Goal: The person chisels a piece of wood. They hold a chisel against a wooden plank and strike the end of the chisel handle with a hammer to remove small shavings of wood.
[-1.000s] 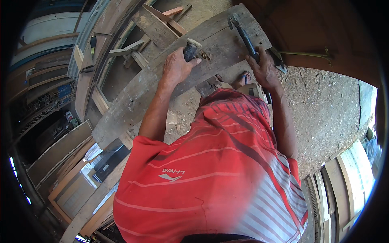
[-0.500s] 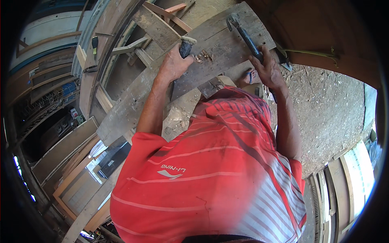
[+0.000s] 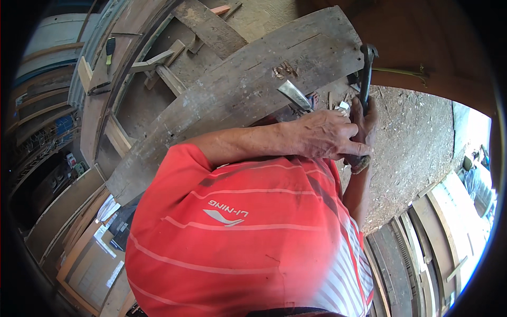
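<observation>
A long, weathered grey plank runs diagonally in front of me, with a few wood chips on it. My left hand reaches across my red shirt to the right and is closed around a chisel, whose flat metal blade points up-left over the plank's edge. My right hand sits just behind it, partly hidden, and grips the dark handle of a hammer that stands nearly upright with its head on top. The two hands touch.
Wooden frames and slats lie beyond the plank at the upper left, with a small green-handled tool on a beam. Sawdust-covered ground spreads to the right. Stacked boards stand at the lower right, panels at the lower left.
My left hand left the middle of the plank and moved right with the chisel, next to my right hand. The hammer swung from lying slanted to nearly upright.
</observation>
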Demonstrator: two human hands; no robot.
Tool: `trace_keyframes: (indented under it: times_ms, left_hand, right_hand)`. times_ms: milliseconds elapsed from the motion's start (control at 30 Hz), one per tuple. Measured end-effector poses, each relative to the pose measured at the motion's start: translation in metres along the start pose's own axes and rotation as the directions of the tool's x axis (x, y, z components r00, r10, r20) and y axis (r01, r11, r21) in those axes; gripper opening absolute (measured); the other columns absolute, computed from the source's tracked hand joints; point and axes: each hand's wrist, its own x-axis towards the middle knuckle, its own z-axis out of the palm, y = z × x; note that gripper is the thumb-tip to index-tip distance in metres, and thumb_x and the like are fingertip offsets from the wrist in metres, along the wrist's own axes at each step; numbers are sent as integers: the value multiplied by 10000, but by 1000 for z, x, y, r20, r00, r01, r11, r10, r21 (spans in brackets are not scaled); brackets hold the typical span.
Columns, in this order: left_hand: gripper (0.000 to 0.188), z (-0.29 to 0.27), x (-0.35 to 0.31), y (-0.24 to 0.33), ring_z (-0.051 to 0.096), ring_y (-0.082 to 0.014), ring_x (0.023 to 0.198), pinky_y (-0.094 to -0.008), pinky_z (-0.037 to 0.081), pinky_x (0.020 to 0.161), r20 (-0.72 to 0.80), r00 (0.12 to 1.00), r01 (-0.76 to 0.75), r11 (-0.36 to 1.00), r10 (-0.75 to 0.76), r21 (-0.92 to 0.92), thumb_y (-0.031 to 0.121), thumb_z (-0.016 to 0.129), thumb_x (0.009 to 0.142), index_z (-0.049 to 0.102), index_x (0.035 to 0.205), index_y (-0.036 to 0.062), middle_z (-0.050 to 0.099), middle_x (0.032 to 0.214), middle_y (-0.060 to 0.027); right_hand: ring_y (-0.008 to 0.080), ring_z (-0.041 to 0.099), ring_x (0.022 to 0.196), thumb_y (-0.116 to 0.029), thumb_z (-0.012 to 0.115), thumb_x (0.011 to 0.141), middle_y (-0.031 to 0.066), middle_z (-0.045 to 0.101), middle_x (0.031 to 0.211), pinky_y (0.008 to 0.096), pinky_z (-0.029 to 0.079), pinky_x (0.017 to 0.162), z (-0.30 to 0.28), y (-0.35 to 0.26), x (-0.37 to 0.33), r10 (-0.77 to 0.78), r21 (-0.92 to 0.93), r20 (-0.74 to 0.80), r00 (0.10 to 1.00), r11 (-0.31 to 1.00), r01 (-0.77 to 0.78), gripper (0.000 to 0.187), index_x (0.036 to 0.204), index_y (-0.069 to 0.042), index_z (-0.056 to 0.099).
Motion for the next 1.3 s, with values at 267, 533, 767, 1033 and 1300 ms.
trace_keyframes:
  times_ms: [267,533,767,1033,1300]
  left_hand:
    - [475,3,-13,-27,612,-274,769,-413,501,701,-111,991,-80,992,70,-92,236,785,724,648,1177,200,548,836,-62]
    - [355,-4,-15,-17,613,-293,916,-425,500,797,-126,992,7,996,-18,-84,208,802,741,579,994,94,546,949,-83]
    - [390,-20,-15,-7,628,-304,952,-412,531,786,-190,980,53,997,-64,-61,217,811,758,567,1024,68,571,1000,-115]
    - [356,-13,-21,-17,650,-275,858,-397,537,687,-309,948,-95,994,72,-60,195,798,756,575,1022,120,580,932,-83]
    - [370,-19,-14,-12,637,-242,769,-396,512,718,-452,882,-169,985,130,-46,210,824,733,597,1017,143,561,823,-23]
  right_hand:
    - [80,495,709,-324,625,1018,-10,541,808,274,414,603,-21,25,-73,-11,-9,-211,978,1000,10,308,1101,-29,590]
    - [42,468,498,-263,586,1041,-28,525,691,205,363,435,-16,11,-116,50,109,-308,950,994,-17,243,1161,-53,566]
    - [43,448,496,-298,603,1034,-27,508,686,195,341,434,-10,-19,-133,18,96,-392,920,995,22,313,1204,-39,555]
    - [48,463,500,-286,606,1034,-8,525,700,193,352,432,-13,-39,-143,-54,103,-427,903,989,107,330,1235,-33,545]
    - [58,471,497,-275,601,1035,3,533,704,197,361,429,-11,-38,-142,-66,106,-429,901,987,122,321,1230,-26,546]
